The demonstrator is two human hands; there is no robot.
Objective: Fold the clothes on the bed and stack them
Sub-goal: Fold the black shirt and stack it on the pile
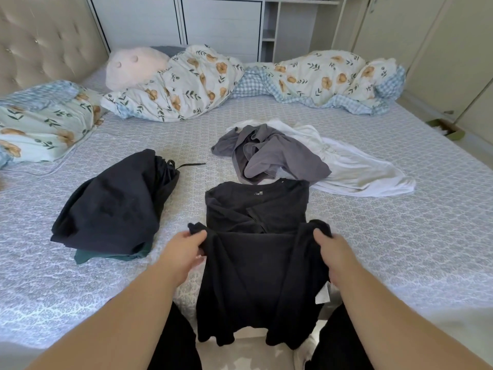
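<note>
A black shirt (260,265) lies in front of me on the bed (400,236), its collar end flat and its lower part lifted. My left hand (184,252) pinches its left edge and my right hand (334,259) grips its right edge, so the cloth hangs between them over the bed's near edge. To the left sits a stack of folded dark clothes (114,206) with a green piece at the bottom. Behind the shirt lie a crumpled grey garment (269,153) and a white garment (357,166), unfolded.
A floral duvet (314,76) is bunched along the far side, with a pink plush pillow (133,65) and a floral pillow (40,121) at the left by the padded headboard (40,41). Cabinets and wardrobe doors stand beyond the bed.
</note>
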